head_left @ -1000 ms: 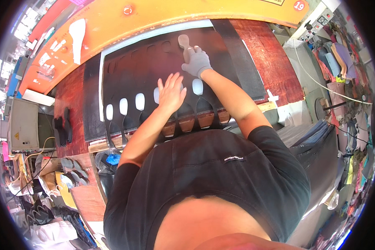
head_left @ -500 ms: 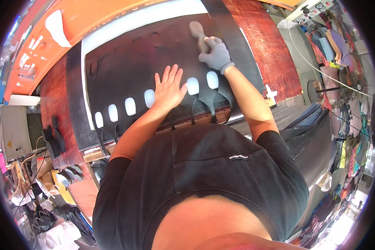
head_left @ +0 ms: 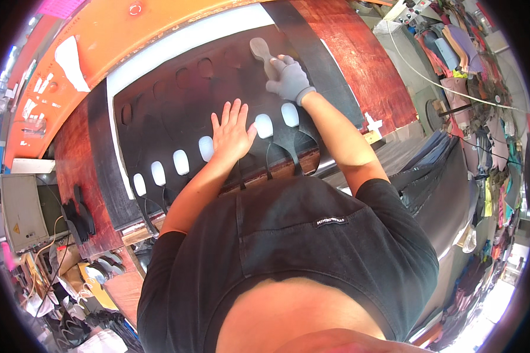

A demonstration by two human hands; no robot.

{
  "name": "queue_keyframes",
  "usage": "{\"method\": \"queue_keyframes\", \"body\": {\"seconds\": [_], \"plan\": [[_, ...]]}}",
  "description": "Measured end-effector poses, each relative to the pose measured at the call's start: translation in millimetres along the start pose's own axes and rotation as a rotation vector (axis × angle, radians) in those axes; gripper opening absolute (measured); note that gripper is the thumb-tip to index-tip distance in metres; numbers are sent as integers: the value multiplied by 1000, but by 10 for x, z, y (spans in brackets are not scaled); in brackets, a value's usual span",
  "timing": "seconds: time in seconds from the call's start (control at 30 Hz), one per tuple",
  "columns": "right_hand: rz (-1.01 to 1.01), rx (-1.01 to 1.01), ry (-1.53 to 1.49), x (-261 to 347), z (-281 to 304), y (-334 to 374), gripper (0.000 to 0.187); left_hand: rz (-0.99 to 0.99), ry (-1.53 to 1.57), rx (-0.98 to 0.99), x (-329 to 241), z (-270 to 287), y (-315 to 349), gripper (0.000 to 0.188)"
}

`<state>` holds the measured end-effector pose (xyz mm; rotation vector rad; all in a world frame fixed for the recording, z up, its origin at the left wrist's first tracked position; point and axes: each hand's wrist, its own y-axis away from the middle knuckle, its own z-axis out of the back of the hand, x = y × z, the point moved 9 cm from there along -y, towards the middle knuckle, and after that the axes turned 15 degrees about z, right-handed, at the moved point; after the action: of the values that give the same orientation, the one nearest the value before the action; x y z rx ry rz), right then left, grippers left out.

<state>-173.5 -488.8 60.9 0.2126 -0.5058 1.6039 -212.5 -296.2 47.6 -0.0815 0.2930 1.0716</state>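
At the left edge of the workbench (head_left: 82, 147), just off the wood, a grey metal box (head_left: 19, 210) stood, and beside it a few dark sole-shaped cutouts (head_left: 79, 217) lay on the red-brown wood. A large black sheet (head_left: 171, 117) covered the middle of the bench over a white board (head_left: 188, 35), its near edge hanging toward the person. A row of oval holes (head_left: 181, 162) ran along that near edge, white showing through each, with fainter oval marks in a second row toward the far edge.

The left hand (head_left: 231, 132) lay flat on the sheet, palm down, bare fingers spread apart, pressing near the middle of the row of holes. To its right, the right hand (head_left: 288, 79), in a grey glove, was closed around a grey sole-shaped template (head_left: 260, 50) that rested on the sheet near its far right corner, fingers wrapped together over the template's near end. Beyond the bench's right edge, coloured material scraps (head_left: 453, 47) hung in a heap.
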Motion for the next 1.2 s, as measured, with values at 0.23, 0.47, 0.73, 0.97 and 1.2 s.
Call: {"method": "queue_keyframes", "body": {"seconds": [0.23, 0.47, 0.73, 0.97, 1.2], "plan": [[-334, -535, -525, -979, 366, 681, 55, -12, -6, -19, 1, -3, 11, 59], [-365, -482, -174, -724, 586, 2150, 28, -237, 323, -176, 117, 423, 368, 39], [-112, -499, 271, -258, 705, 2309, 8, 473, 943, 89, 1687, -258, 1418, 12], [-107, -543, 291, -129, 767, 2353, 10, 228, 211, -47, 1408, -15, 1639, 28], [-108, -572, 294, -176, 718, 2402, 13, -28, 213, -450, 931, 503, 1774, 25]]}}
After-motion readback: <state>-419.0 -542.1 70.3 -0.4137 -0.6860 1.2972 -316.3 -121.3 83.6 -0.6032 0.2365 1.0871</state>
